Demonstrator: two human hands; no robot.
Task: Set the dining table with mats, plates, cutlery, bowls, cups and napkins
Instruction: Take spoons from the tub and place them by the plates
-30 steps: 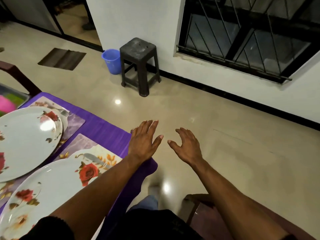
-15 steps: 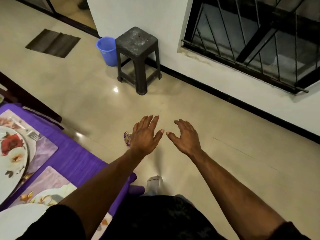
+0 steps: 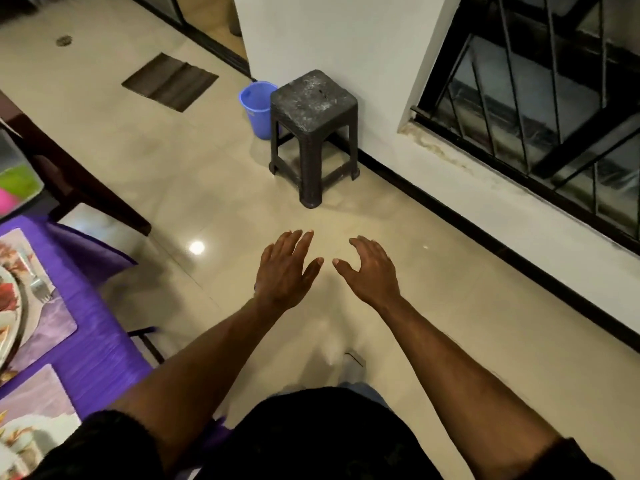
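Table edge [image 3: 104,341]: mat [image 3: 52,323] lengthwise alongside.

Black short sleeves [image 3: 104,441], bare forearms [image 3: 446,372], black top, blue trousers.

purple-clothed table [image 3: 93,341] bears floral mats [image 3: 52,327], a plate [image 3: 10,317], a fork [image 3: 40,289]

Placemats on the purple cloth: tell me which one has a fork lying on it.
The farther placemat, beside the plate rim, carries the fork. The nearer placemat at the bottom left shows no fork.
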